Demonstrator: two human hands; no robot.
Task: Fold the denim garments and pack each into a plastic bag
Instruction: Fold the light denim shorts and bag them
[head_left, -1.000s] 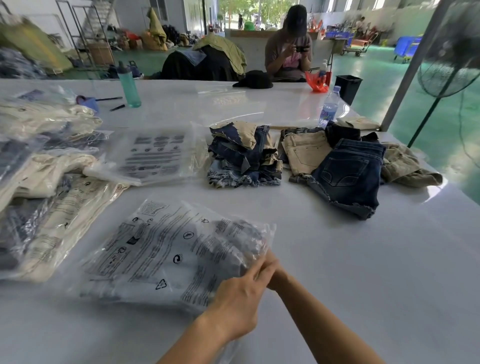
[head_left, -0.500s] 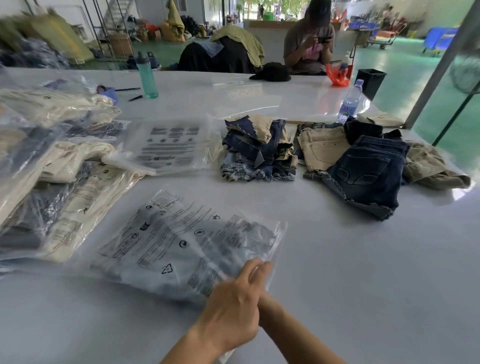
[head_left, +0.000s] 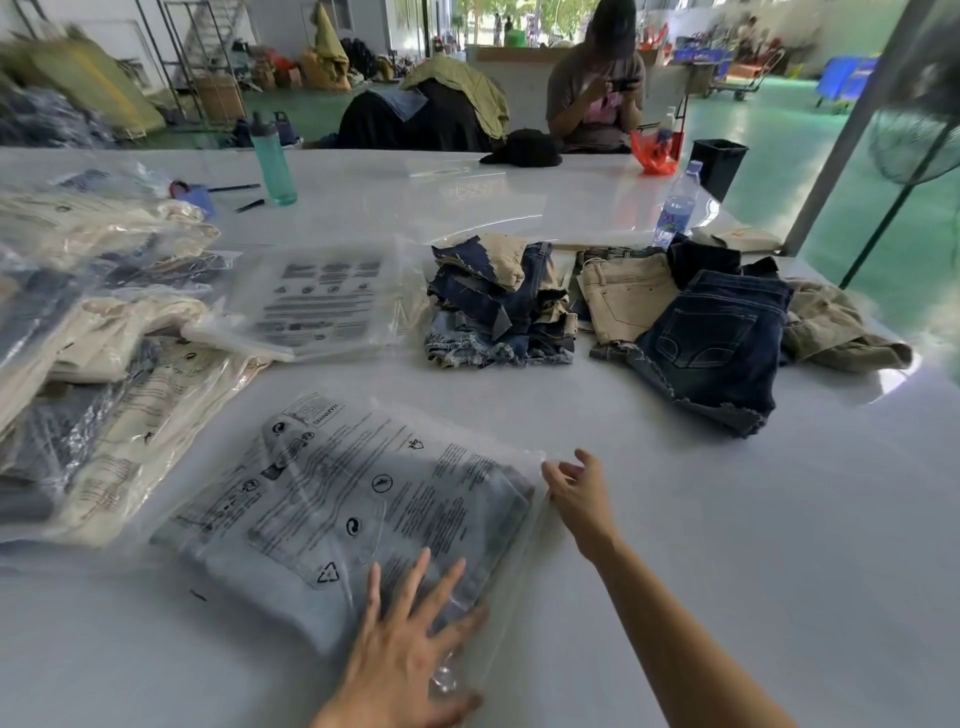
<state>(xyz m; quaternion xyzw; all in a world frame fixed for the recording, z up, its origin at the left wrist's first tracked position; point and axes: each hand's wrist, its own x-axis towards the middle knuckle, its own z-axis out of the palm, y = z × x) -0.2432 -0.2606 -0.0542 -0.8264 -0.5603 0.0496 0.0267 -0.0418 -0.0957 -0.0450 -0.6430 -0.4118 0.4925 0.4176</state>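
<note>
Already many bagged garments (head_left: 88, 364) lie left of the filled plastic bag (head_left: 343, 519); left hand (head_left: 410, 654) presses it flat, fingers straight, right hand (head_left: 576, 493) touches its edge, fingers released; beyond, a folded stack (head_left: 498, 306) and loose shorts (head_left: 717, 332) await.

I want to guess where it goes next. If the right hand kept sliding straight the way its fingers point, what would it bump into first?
The right hand points up the table, slightly left. Bare tabletop comes first, then probably the folded stack of denim shorts. Depth is hard to judge, so it might pass just beside it.
</note>
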